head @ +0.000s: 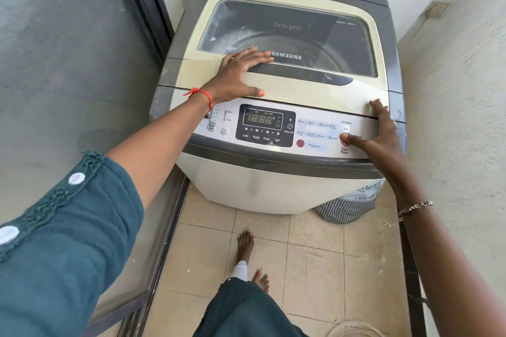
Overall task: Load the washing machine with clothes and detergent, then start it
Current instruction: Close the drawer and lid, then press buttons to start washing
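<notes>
- The washing machine (276, 107) stands at the far end of the tiled floor (315, 254), its lid (287, 85) shut.
- Left hand (238, 74) lies flat on the lid's near left part, fingers spread, holding nothing.
- Right hand (383, 131) rests open at the control panel (273, 128), thumb on the Start/Pause button (344, 142).
- The display (262, 118) is lit.

Plastic, glass and tile, all a bit dusty.
The washing machine (273, 186) shows matt cream plastic; its lid (287, 82) has smudged dark glass, the control panel (315, 128) looks smooth and glossy, the floor (301, 254) is matt beige tile, the sleeve (68, 241) soft teal cloth.
</notes>
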The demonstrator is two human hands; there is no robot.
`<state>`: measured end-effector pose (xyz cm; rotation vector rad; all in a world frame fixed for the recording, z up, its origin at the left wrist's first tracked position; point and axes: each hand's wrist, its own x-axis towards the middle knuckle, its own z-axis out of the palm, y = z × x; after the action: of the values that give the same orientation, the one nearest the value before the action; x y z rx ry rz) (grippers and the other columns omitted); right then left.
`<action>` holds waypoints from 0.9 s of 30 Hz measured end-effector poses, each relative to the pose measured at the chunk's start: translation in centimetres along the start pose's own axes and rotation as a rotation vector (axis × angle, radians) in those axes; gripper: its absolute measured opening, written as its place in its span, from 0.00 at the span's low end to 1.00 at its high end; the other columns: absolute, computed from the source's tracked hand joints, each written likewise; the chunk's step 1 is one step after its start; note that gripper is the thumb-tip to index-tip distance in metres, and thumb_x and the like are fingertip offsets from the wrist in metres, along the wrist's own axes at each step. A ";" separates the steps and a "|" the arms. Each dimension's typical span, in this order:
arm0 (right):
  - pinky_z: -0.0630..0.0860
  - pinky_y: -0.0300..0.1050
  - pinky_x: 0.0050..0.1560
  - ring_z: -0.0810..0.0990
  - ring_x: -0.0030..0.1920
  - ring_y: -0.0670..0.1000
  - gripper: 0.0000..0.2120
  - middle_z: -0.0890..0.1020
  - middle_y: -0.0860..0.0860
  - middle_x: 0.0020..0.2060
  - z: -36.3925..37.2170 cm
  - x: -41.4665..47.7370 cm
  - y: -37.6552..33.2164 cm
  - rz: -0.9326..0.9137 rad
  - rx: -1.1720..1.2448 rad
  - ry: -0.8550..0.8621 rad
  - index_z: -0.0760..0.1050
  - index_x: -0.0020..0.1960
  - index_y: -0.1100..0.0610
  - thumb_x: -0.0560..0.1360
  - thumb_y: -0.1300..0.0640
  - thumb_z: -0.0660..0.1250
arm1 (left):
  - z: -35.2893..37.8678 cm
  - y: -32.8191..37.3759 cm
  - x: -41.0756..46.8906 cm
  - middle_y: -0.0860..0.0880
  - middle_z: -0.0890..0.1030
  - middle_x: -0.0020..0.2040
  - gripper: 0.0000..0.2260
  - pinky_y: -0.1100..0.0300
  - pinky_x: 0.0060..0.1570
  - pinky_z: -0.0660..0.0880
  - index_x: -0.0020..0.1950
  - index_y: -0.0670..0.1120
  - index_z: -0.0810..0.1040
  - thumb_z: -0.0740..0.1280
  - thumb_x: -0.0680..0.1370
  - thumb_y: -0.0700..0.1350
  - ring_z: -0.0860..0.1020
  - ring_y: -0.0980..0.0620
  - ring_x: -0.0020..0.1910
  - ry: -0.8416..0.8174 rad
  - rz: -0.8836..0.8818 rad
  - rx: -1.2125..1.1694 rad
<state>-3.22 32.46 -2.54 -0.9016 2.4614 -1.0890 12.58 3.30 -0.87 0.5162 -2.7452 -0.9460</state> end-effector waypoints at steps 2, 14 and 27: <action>0.47 0.53 0.75 0.55 0.73 0.47 0.40 0.58 0.47 0.74 0.5 -0.3 -0.4 -0.010 -0.059 0.043 0.58 0.72 0.50 0.65 0.44 0.72 | 0.1 -0.1 0.0 0.55 0.63 0.75 0.32 0.52 0.72 0.44 0.72 0.52 0.65 0.74 0.70 0.47 0.54 0.53 0.76 0.012 0.003 0.001; 0.36 0.53 0.73 0.46 0.76 0.51 0.37 0.52 0.54 0.76 10.2 -2.6 -6.7 -0.094 -0.240 0.128 0.56 0.73 0.57 0.72 0.40 0.64 | 0.8 -0.7 -0.6 0.55 0.63 0.75 0.31 0.51 0.72 0.47 0.74 0.52 0.63 0.69 0.73 0.53 0.57 0.54 0.75 0.080 0.083 0.135; 0.36 0.58 0.72 0.43 0.76 0.57 0.50 0.48 0.59 0.76 13.2 -2.6 -8.1 -0.100 -0.316 0.141 0.54 0.74 0.54 0.61 0.28 0.61 | 1.2 -1.4 -0.4 0.55 0.66 0.73 0.32 0.58 0.70 0.48 0.73 0.51 0.65 0.69 0.71 0.56 0.60 0.57 0.74 0.139 0.095 0.107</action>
<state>8.75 22.67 -5.22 -1.0809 2.7852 -0.8307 13.00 3.12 -2.67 0.4465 -2.6786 -0.7164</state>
